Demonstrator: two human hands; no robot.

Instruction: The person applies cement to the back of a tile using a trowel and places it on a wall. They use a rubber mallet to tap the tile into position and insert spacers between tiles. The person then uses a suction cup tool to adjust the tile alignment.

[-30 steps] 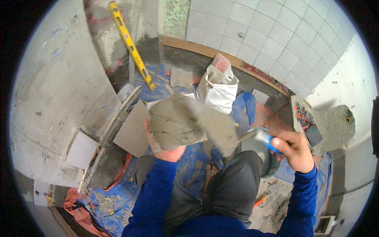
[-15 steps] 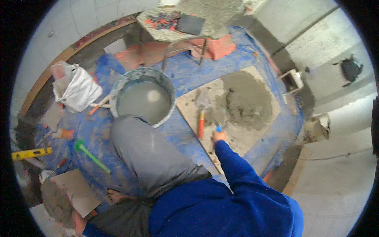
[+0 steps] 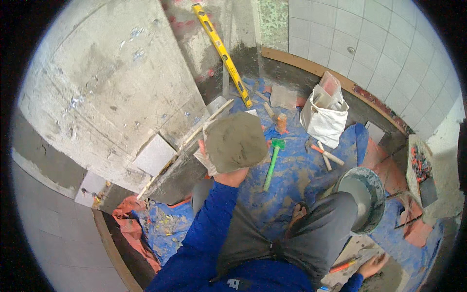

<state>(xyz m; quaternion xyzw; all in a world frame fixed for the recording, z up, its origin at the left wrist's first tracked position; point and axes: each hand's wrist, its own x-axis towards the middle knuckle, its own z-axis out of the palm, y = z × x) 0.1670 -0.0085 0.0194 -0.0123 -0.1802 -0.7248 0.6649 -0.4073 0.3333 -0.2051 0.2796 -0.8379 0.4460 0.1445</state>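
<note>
A square tile coated with grey mortar (image 3: 236, 141) rests on my left hand (image 3: 231, 178), which grips it from below, its fingers mostly hidden. At the lower right, my right hand (image 3: 372, 265) hovers at the mortar board (image 3: 340, 280), with fingers stretched out and nothing seen in them. Wet mortar (image 3: 386, 277) covers part of that board close to the hand. Also on the board are an orange-red handled tool (image 3: 343, 266) and, at the picture's lower edge, a blue handle (image 3: 323, 288).
A bucket of grey water (image 3: 374, 199) stands beside my knee. On the blue tarp (image 3: 292, 180) lie a green mallet (image 3: 274, 163), a hammer (image 3: 327, 154) and a white bag (image 3: 325, 117). The yellow spirit level (image 3: 224, 56) leans against the wall. A ledge with a loose tile (image 3: 154, 155) is to the left.
My view has swung left, from the board toward the wall and ledge. The mortar-coated tile in my left hand has come fully into sight. My right hand has let go of the blue-handled tool.
</note>
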